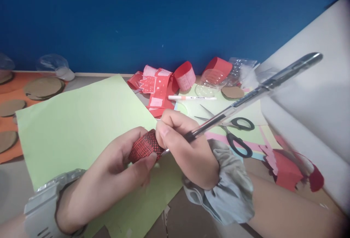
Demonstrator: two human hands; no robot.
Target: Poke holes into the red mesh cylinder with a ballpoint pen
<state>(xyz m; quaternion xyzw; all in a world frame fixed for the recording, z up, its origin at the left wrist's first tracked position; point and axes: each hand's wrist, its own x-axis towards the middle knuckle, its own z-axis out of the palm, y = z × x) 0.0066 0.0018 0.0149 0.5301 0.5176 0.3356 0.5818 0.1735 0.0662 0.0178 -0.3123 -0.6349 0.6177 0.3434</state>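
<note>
Right hand (183,143) curled around the tilted pen (232,108), wrist bent.

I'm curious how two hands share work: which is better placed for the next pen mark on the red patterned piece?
Probably the right hand: it grips the pen, its lower end close to the red patterned piece. The left hand holds that piece, so seems better for steadying it.
</note>
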